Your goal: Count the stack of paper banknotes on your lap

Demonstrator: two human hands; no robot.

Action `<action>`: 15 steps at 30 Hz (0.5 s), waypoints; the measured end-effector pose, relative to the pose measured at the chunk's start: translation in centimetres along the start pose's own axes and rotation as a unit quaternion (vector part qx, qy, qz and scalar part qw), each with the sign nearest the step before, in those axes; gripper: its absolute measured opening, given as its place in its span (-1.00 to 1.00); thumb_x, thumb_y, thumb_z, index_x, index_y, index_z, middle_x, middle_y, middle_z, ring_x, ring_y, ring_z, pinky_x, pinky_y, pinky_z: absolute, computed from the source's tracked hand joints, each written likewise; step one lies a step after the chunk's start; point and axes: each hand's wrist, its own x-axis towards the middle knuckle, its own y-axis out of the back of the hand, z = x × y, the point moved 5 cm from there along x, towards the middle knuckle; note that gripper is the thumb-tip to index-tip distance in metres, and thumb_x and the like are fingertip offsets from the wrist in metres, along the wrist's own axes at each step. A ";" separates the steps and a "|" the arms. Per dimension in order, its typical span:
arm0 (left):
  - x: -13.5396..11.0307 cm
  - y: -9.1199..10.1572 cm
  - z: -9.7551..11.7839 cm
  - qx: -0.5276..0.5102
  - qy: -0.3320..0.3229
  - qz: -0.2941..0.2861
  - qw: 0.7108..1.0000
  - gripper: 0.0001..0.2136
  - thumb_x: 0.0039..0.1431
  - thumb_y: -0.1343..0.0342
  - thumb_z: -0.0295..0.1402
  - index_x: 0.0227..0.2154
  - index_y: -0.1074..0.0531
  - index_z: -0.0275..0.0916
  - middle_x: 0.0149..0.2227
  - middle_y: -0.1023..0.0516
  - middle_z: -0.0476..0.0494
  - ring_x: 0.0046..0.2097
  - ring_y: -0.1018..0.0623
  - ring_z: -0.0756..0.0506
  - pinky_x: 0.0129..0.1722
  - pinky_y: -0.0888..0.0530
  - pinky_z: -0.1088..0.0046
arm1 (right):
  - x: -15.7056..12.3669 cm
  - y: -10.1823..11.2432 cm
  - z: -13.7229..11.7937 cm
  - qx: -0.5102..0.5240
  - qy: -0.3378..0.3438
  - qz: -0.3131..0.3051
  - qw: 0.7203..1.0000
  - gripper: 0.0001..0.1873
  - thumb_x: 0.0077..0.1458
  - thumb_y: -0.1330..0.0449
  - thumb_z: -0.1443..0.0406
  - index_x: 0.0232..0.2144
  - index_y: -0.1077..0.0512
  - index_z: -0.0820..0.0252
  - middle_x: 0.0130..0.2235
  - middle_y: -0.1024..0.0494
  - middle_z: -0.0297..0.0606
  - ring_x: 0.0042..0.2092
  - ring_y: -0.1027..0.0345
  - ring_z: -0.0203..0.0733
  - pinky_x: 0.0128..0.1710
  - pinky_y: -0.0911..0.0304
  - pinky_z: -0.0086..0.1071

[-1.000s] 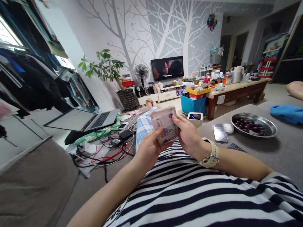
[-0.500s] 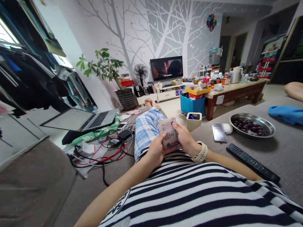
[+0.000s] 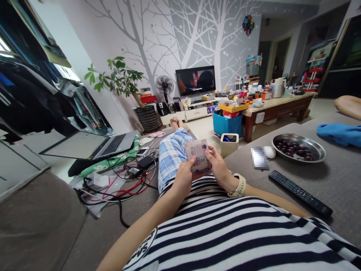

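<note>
A small stack of banknotes (image 3: pixel 199 152), pale with purple print and the figure 5 on it, is held up above my lap. My left hand (image 3: pixel 184 178) grips its lower left side, the thumb lying on the front face. On the other side, my right hand (image 3: pixel 219 165) pinches the right edge, thumb in front and fingers partly hidden behind. A cream watch (image 3: pixel 239 185) is on my right wrist. Under and behind the notes are my blue checked trousers (image 3: pixel 170 154) and striped shirt (image 3: pixel 220 233).
To the right on the grey sofa lie a remote control (image 3: pixel 300 192), a white mouse (image 3: pixel 270 152), a steel bowl (image 3: pixel 320 158) of dark round fruit and a blue cloth (image 3: pixel 338 134). At left are a laptop (image 3: pixel 90 145) and tangled cables (image 3: pixel 142 184). A beige bin (image 3: pixel 229 146) stands ahead.
The view has shifted slightly to the right. The banknotes have tilted a little between my hands, and the fingers of my right hand have moved slightly along their edge.
</note>
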 end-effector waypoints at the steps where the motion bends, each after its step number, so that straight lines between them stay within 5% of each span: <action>1: 0.1 0.1 -0.3 -0.004 0.013 0.004 1.000 -0.86 0.26 -0.12 -0.39 -0.26 -0.55 -0.33 -0.34 -0.66 -0.21 -0.36 -0.64 -0.11 -0.46 -0.59 0.45 | 0.1 0.2 0.1 -0.024 0.015 -0.010 1.000 -0.56 0.04 -0.30 0.03 -0.11 -0.36 0.09 -0.21 -0.60 -0.30 -0.16 -0.48 -0.12 -0.13 -0.40 -0.25; 7: 0.4 1.1 -2.0 -0.041 0.039 0.023 0.998 -0.86 0.25 -0.09 -0.41 -0.24 -0.53 -0.33 -0.36 -0.64 -0.16 -0.39 -0.62 -0.09 -0.48 -0.59 0.43 | 0.2 2.2 0.7 -0.196 0.038 0.000 0.980 -0.43 0.05 -0.33 0.10 0.06 -0.30 0.11 -0.19 -0.50 -0.32 -0.27 -0.41 -0.21 -0.27 -0.34 -0.33; 11: 0.6 1.3 -2.1 -0.063 0.023 0.029 0.997 -0.88 0.23 -0.11 -0.42 -0.25 -0.52 -0.32 -0.37 -0.63 -0.12 -0.38 -0.61 -0.07 -0.46 -0.61 0.44 | -0.3 2.7 -1.0 -0.284 0.123 0.050 0.950 -0.70 0.12 -0.28 0.05 -0.31 -0.36 0.13 -0.43 -0.39 -0.43 -0.40 -0.26 -0.27 -0.36 -0.20 -0.38; 15: 0.6 1.4 -2.3 -0.079 0.012 0.033 0.996 -0.93 0.20 -0.14 -0.45 -0.31 -0.51 -0.31 -0.40 -0.62 -0.07 -0.41 -0.59 -0.03 -0.44 -0.61 0.47 | -0.8 1.9 -1.5 -0.318 0.130 0.024 0.939 -0.63 0.15 -0.25 0.04 -0.52 -0.30 0.12 -0.55 -0.31 -0.45 -0.48 -0.16 -0.29 -0.43 -0.10 -0.37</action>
